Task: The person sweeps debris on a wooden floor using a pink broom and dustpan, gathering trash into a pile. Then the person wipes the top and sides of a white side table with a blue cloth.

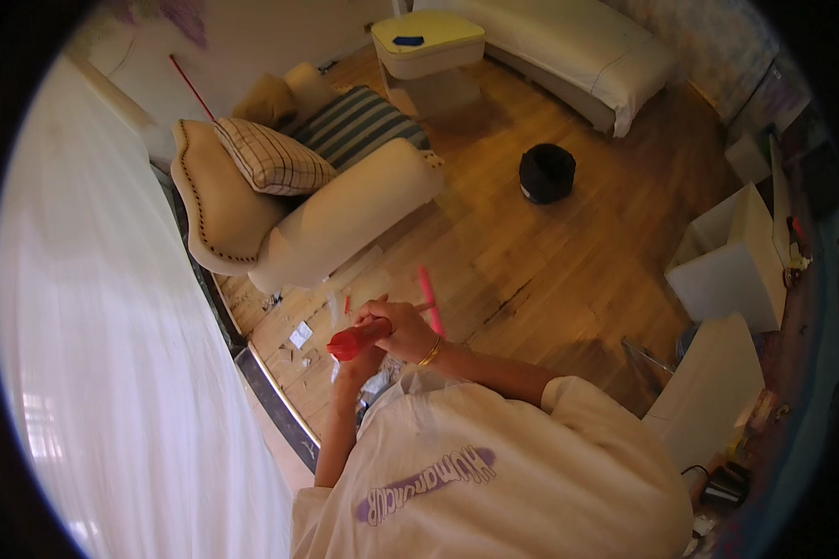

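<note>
Both hands are close together in front of the light T-shirt, around the red handle (pixel 355 340) of a long-handled tool, probably a broom or squeegee. My right hand (pixel 404 331), with a gold bracelet at its wrist, wraps the handle. My left hand (pixel 369 362) lies against it lower and to the left, partly hidden behind the handle and my right hand. The handle's thick red end points up towards the camera. Beyond my right hand, a short stretch of shaft meets a narrow pink bar (pixel 430 300) at the wooden floor.
Paper scraps (pixel 300 335) and debris lie on the floor near a dark raised edge (pixel 280 405). A cream armchair (pixel 349 209) holds a checked cushion (pixel 273 157). Farther off are a black bin (pixel 547 175), a yellow-topped table (pixel 430 31) and a white box (pixel 730 279). White curtain hangs left.
</note>
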`<state>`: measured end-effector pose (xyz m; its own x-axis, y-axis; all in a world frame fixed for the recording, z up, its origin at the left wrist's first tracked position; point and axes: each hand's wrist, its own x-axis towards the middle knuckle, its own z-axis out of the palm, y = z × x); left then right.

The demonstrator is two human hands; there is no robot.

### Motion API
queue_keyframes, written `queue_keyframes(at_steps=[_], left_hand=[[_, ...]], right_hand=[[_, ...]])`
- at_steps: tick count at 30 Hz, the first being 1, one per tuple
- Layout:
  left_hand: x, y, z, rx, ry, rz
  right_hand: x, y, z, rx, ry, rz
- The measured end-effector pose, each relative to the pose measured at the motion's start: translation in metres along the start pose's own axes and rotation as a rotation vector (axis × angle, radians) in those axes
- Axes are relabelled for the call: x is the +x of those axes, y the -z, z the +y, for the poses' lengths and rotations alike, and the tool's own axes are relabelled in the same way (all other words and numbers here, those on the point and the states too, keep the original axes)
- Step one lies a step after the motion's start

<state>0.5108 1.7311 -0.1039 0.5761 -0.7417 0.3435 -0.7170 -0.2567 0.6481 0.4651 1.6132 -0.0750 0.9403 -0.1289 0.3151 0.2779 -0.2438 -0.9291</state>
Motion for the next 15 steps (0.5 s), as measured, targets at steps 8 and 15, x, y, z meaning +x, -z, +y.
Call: queue_keyframes(at_steps=[8, 15], left_hand=[[-0.021, 0.010, 0.052, -0.922, 0.464, 0.198], [-0.050, -0.050, 0.040, -0.940, 0.888, 0.559]], right_hand=[[-0.030, 0.022, 0.077, -0.207, -0.084, -0.014], [-0.092, -0.005, 0.134, -0.313, -0.193, -0.300]])
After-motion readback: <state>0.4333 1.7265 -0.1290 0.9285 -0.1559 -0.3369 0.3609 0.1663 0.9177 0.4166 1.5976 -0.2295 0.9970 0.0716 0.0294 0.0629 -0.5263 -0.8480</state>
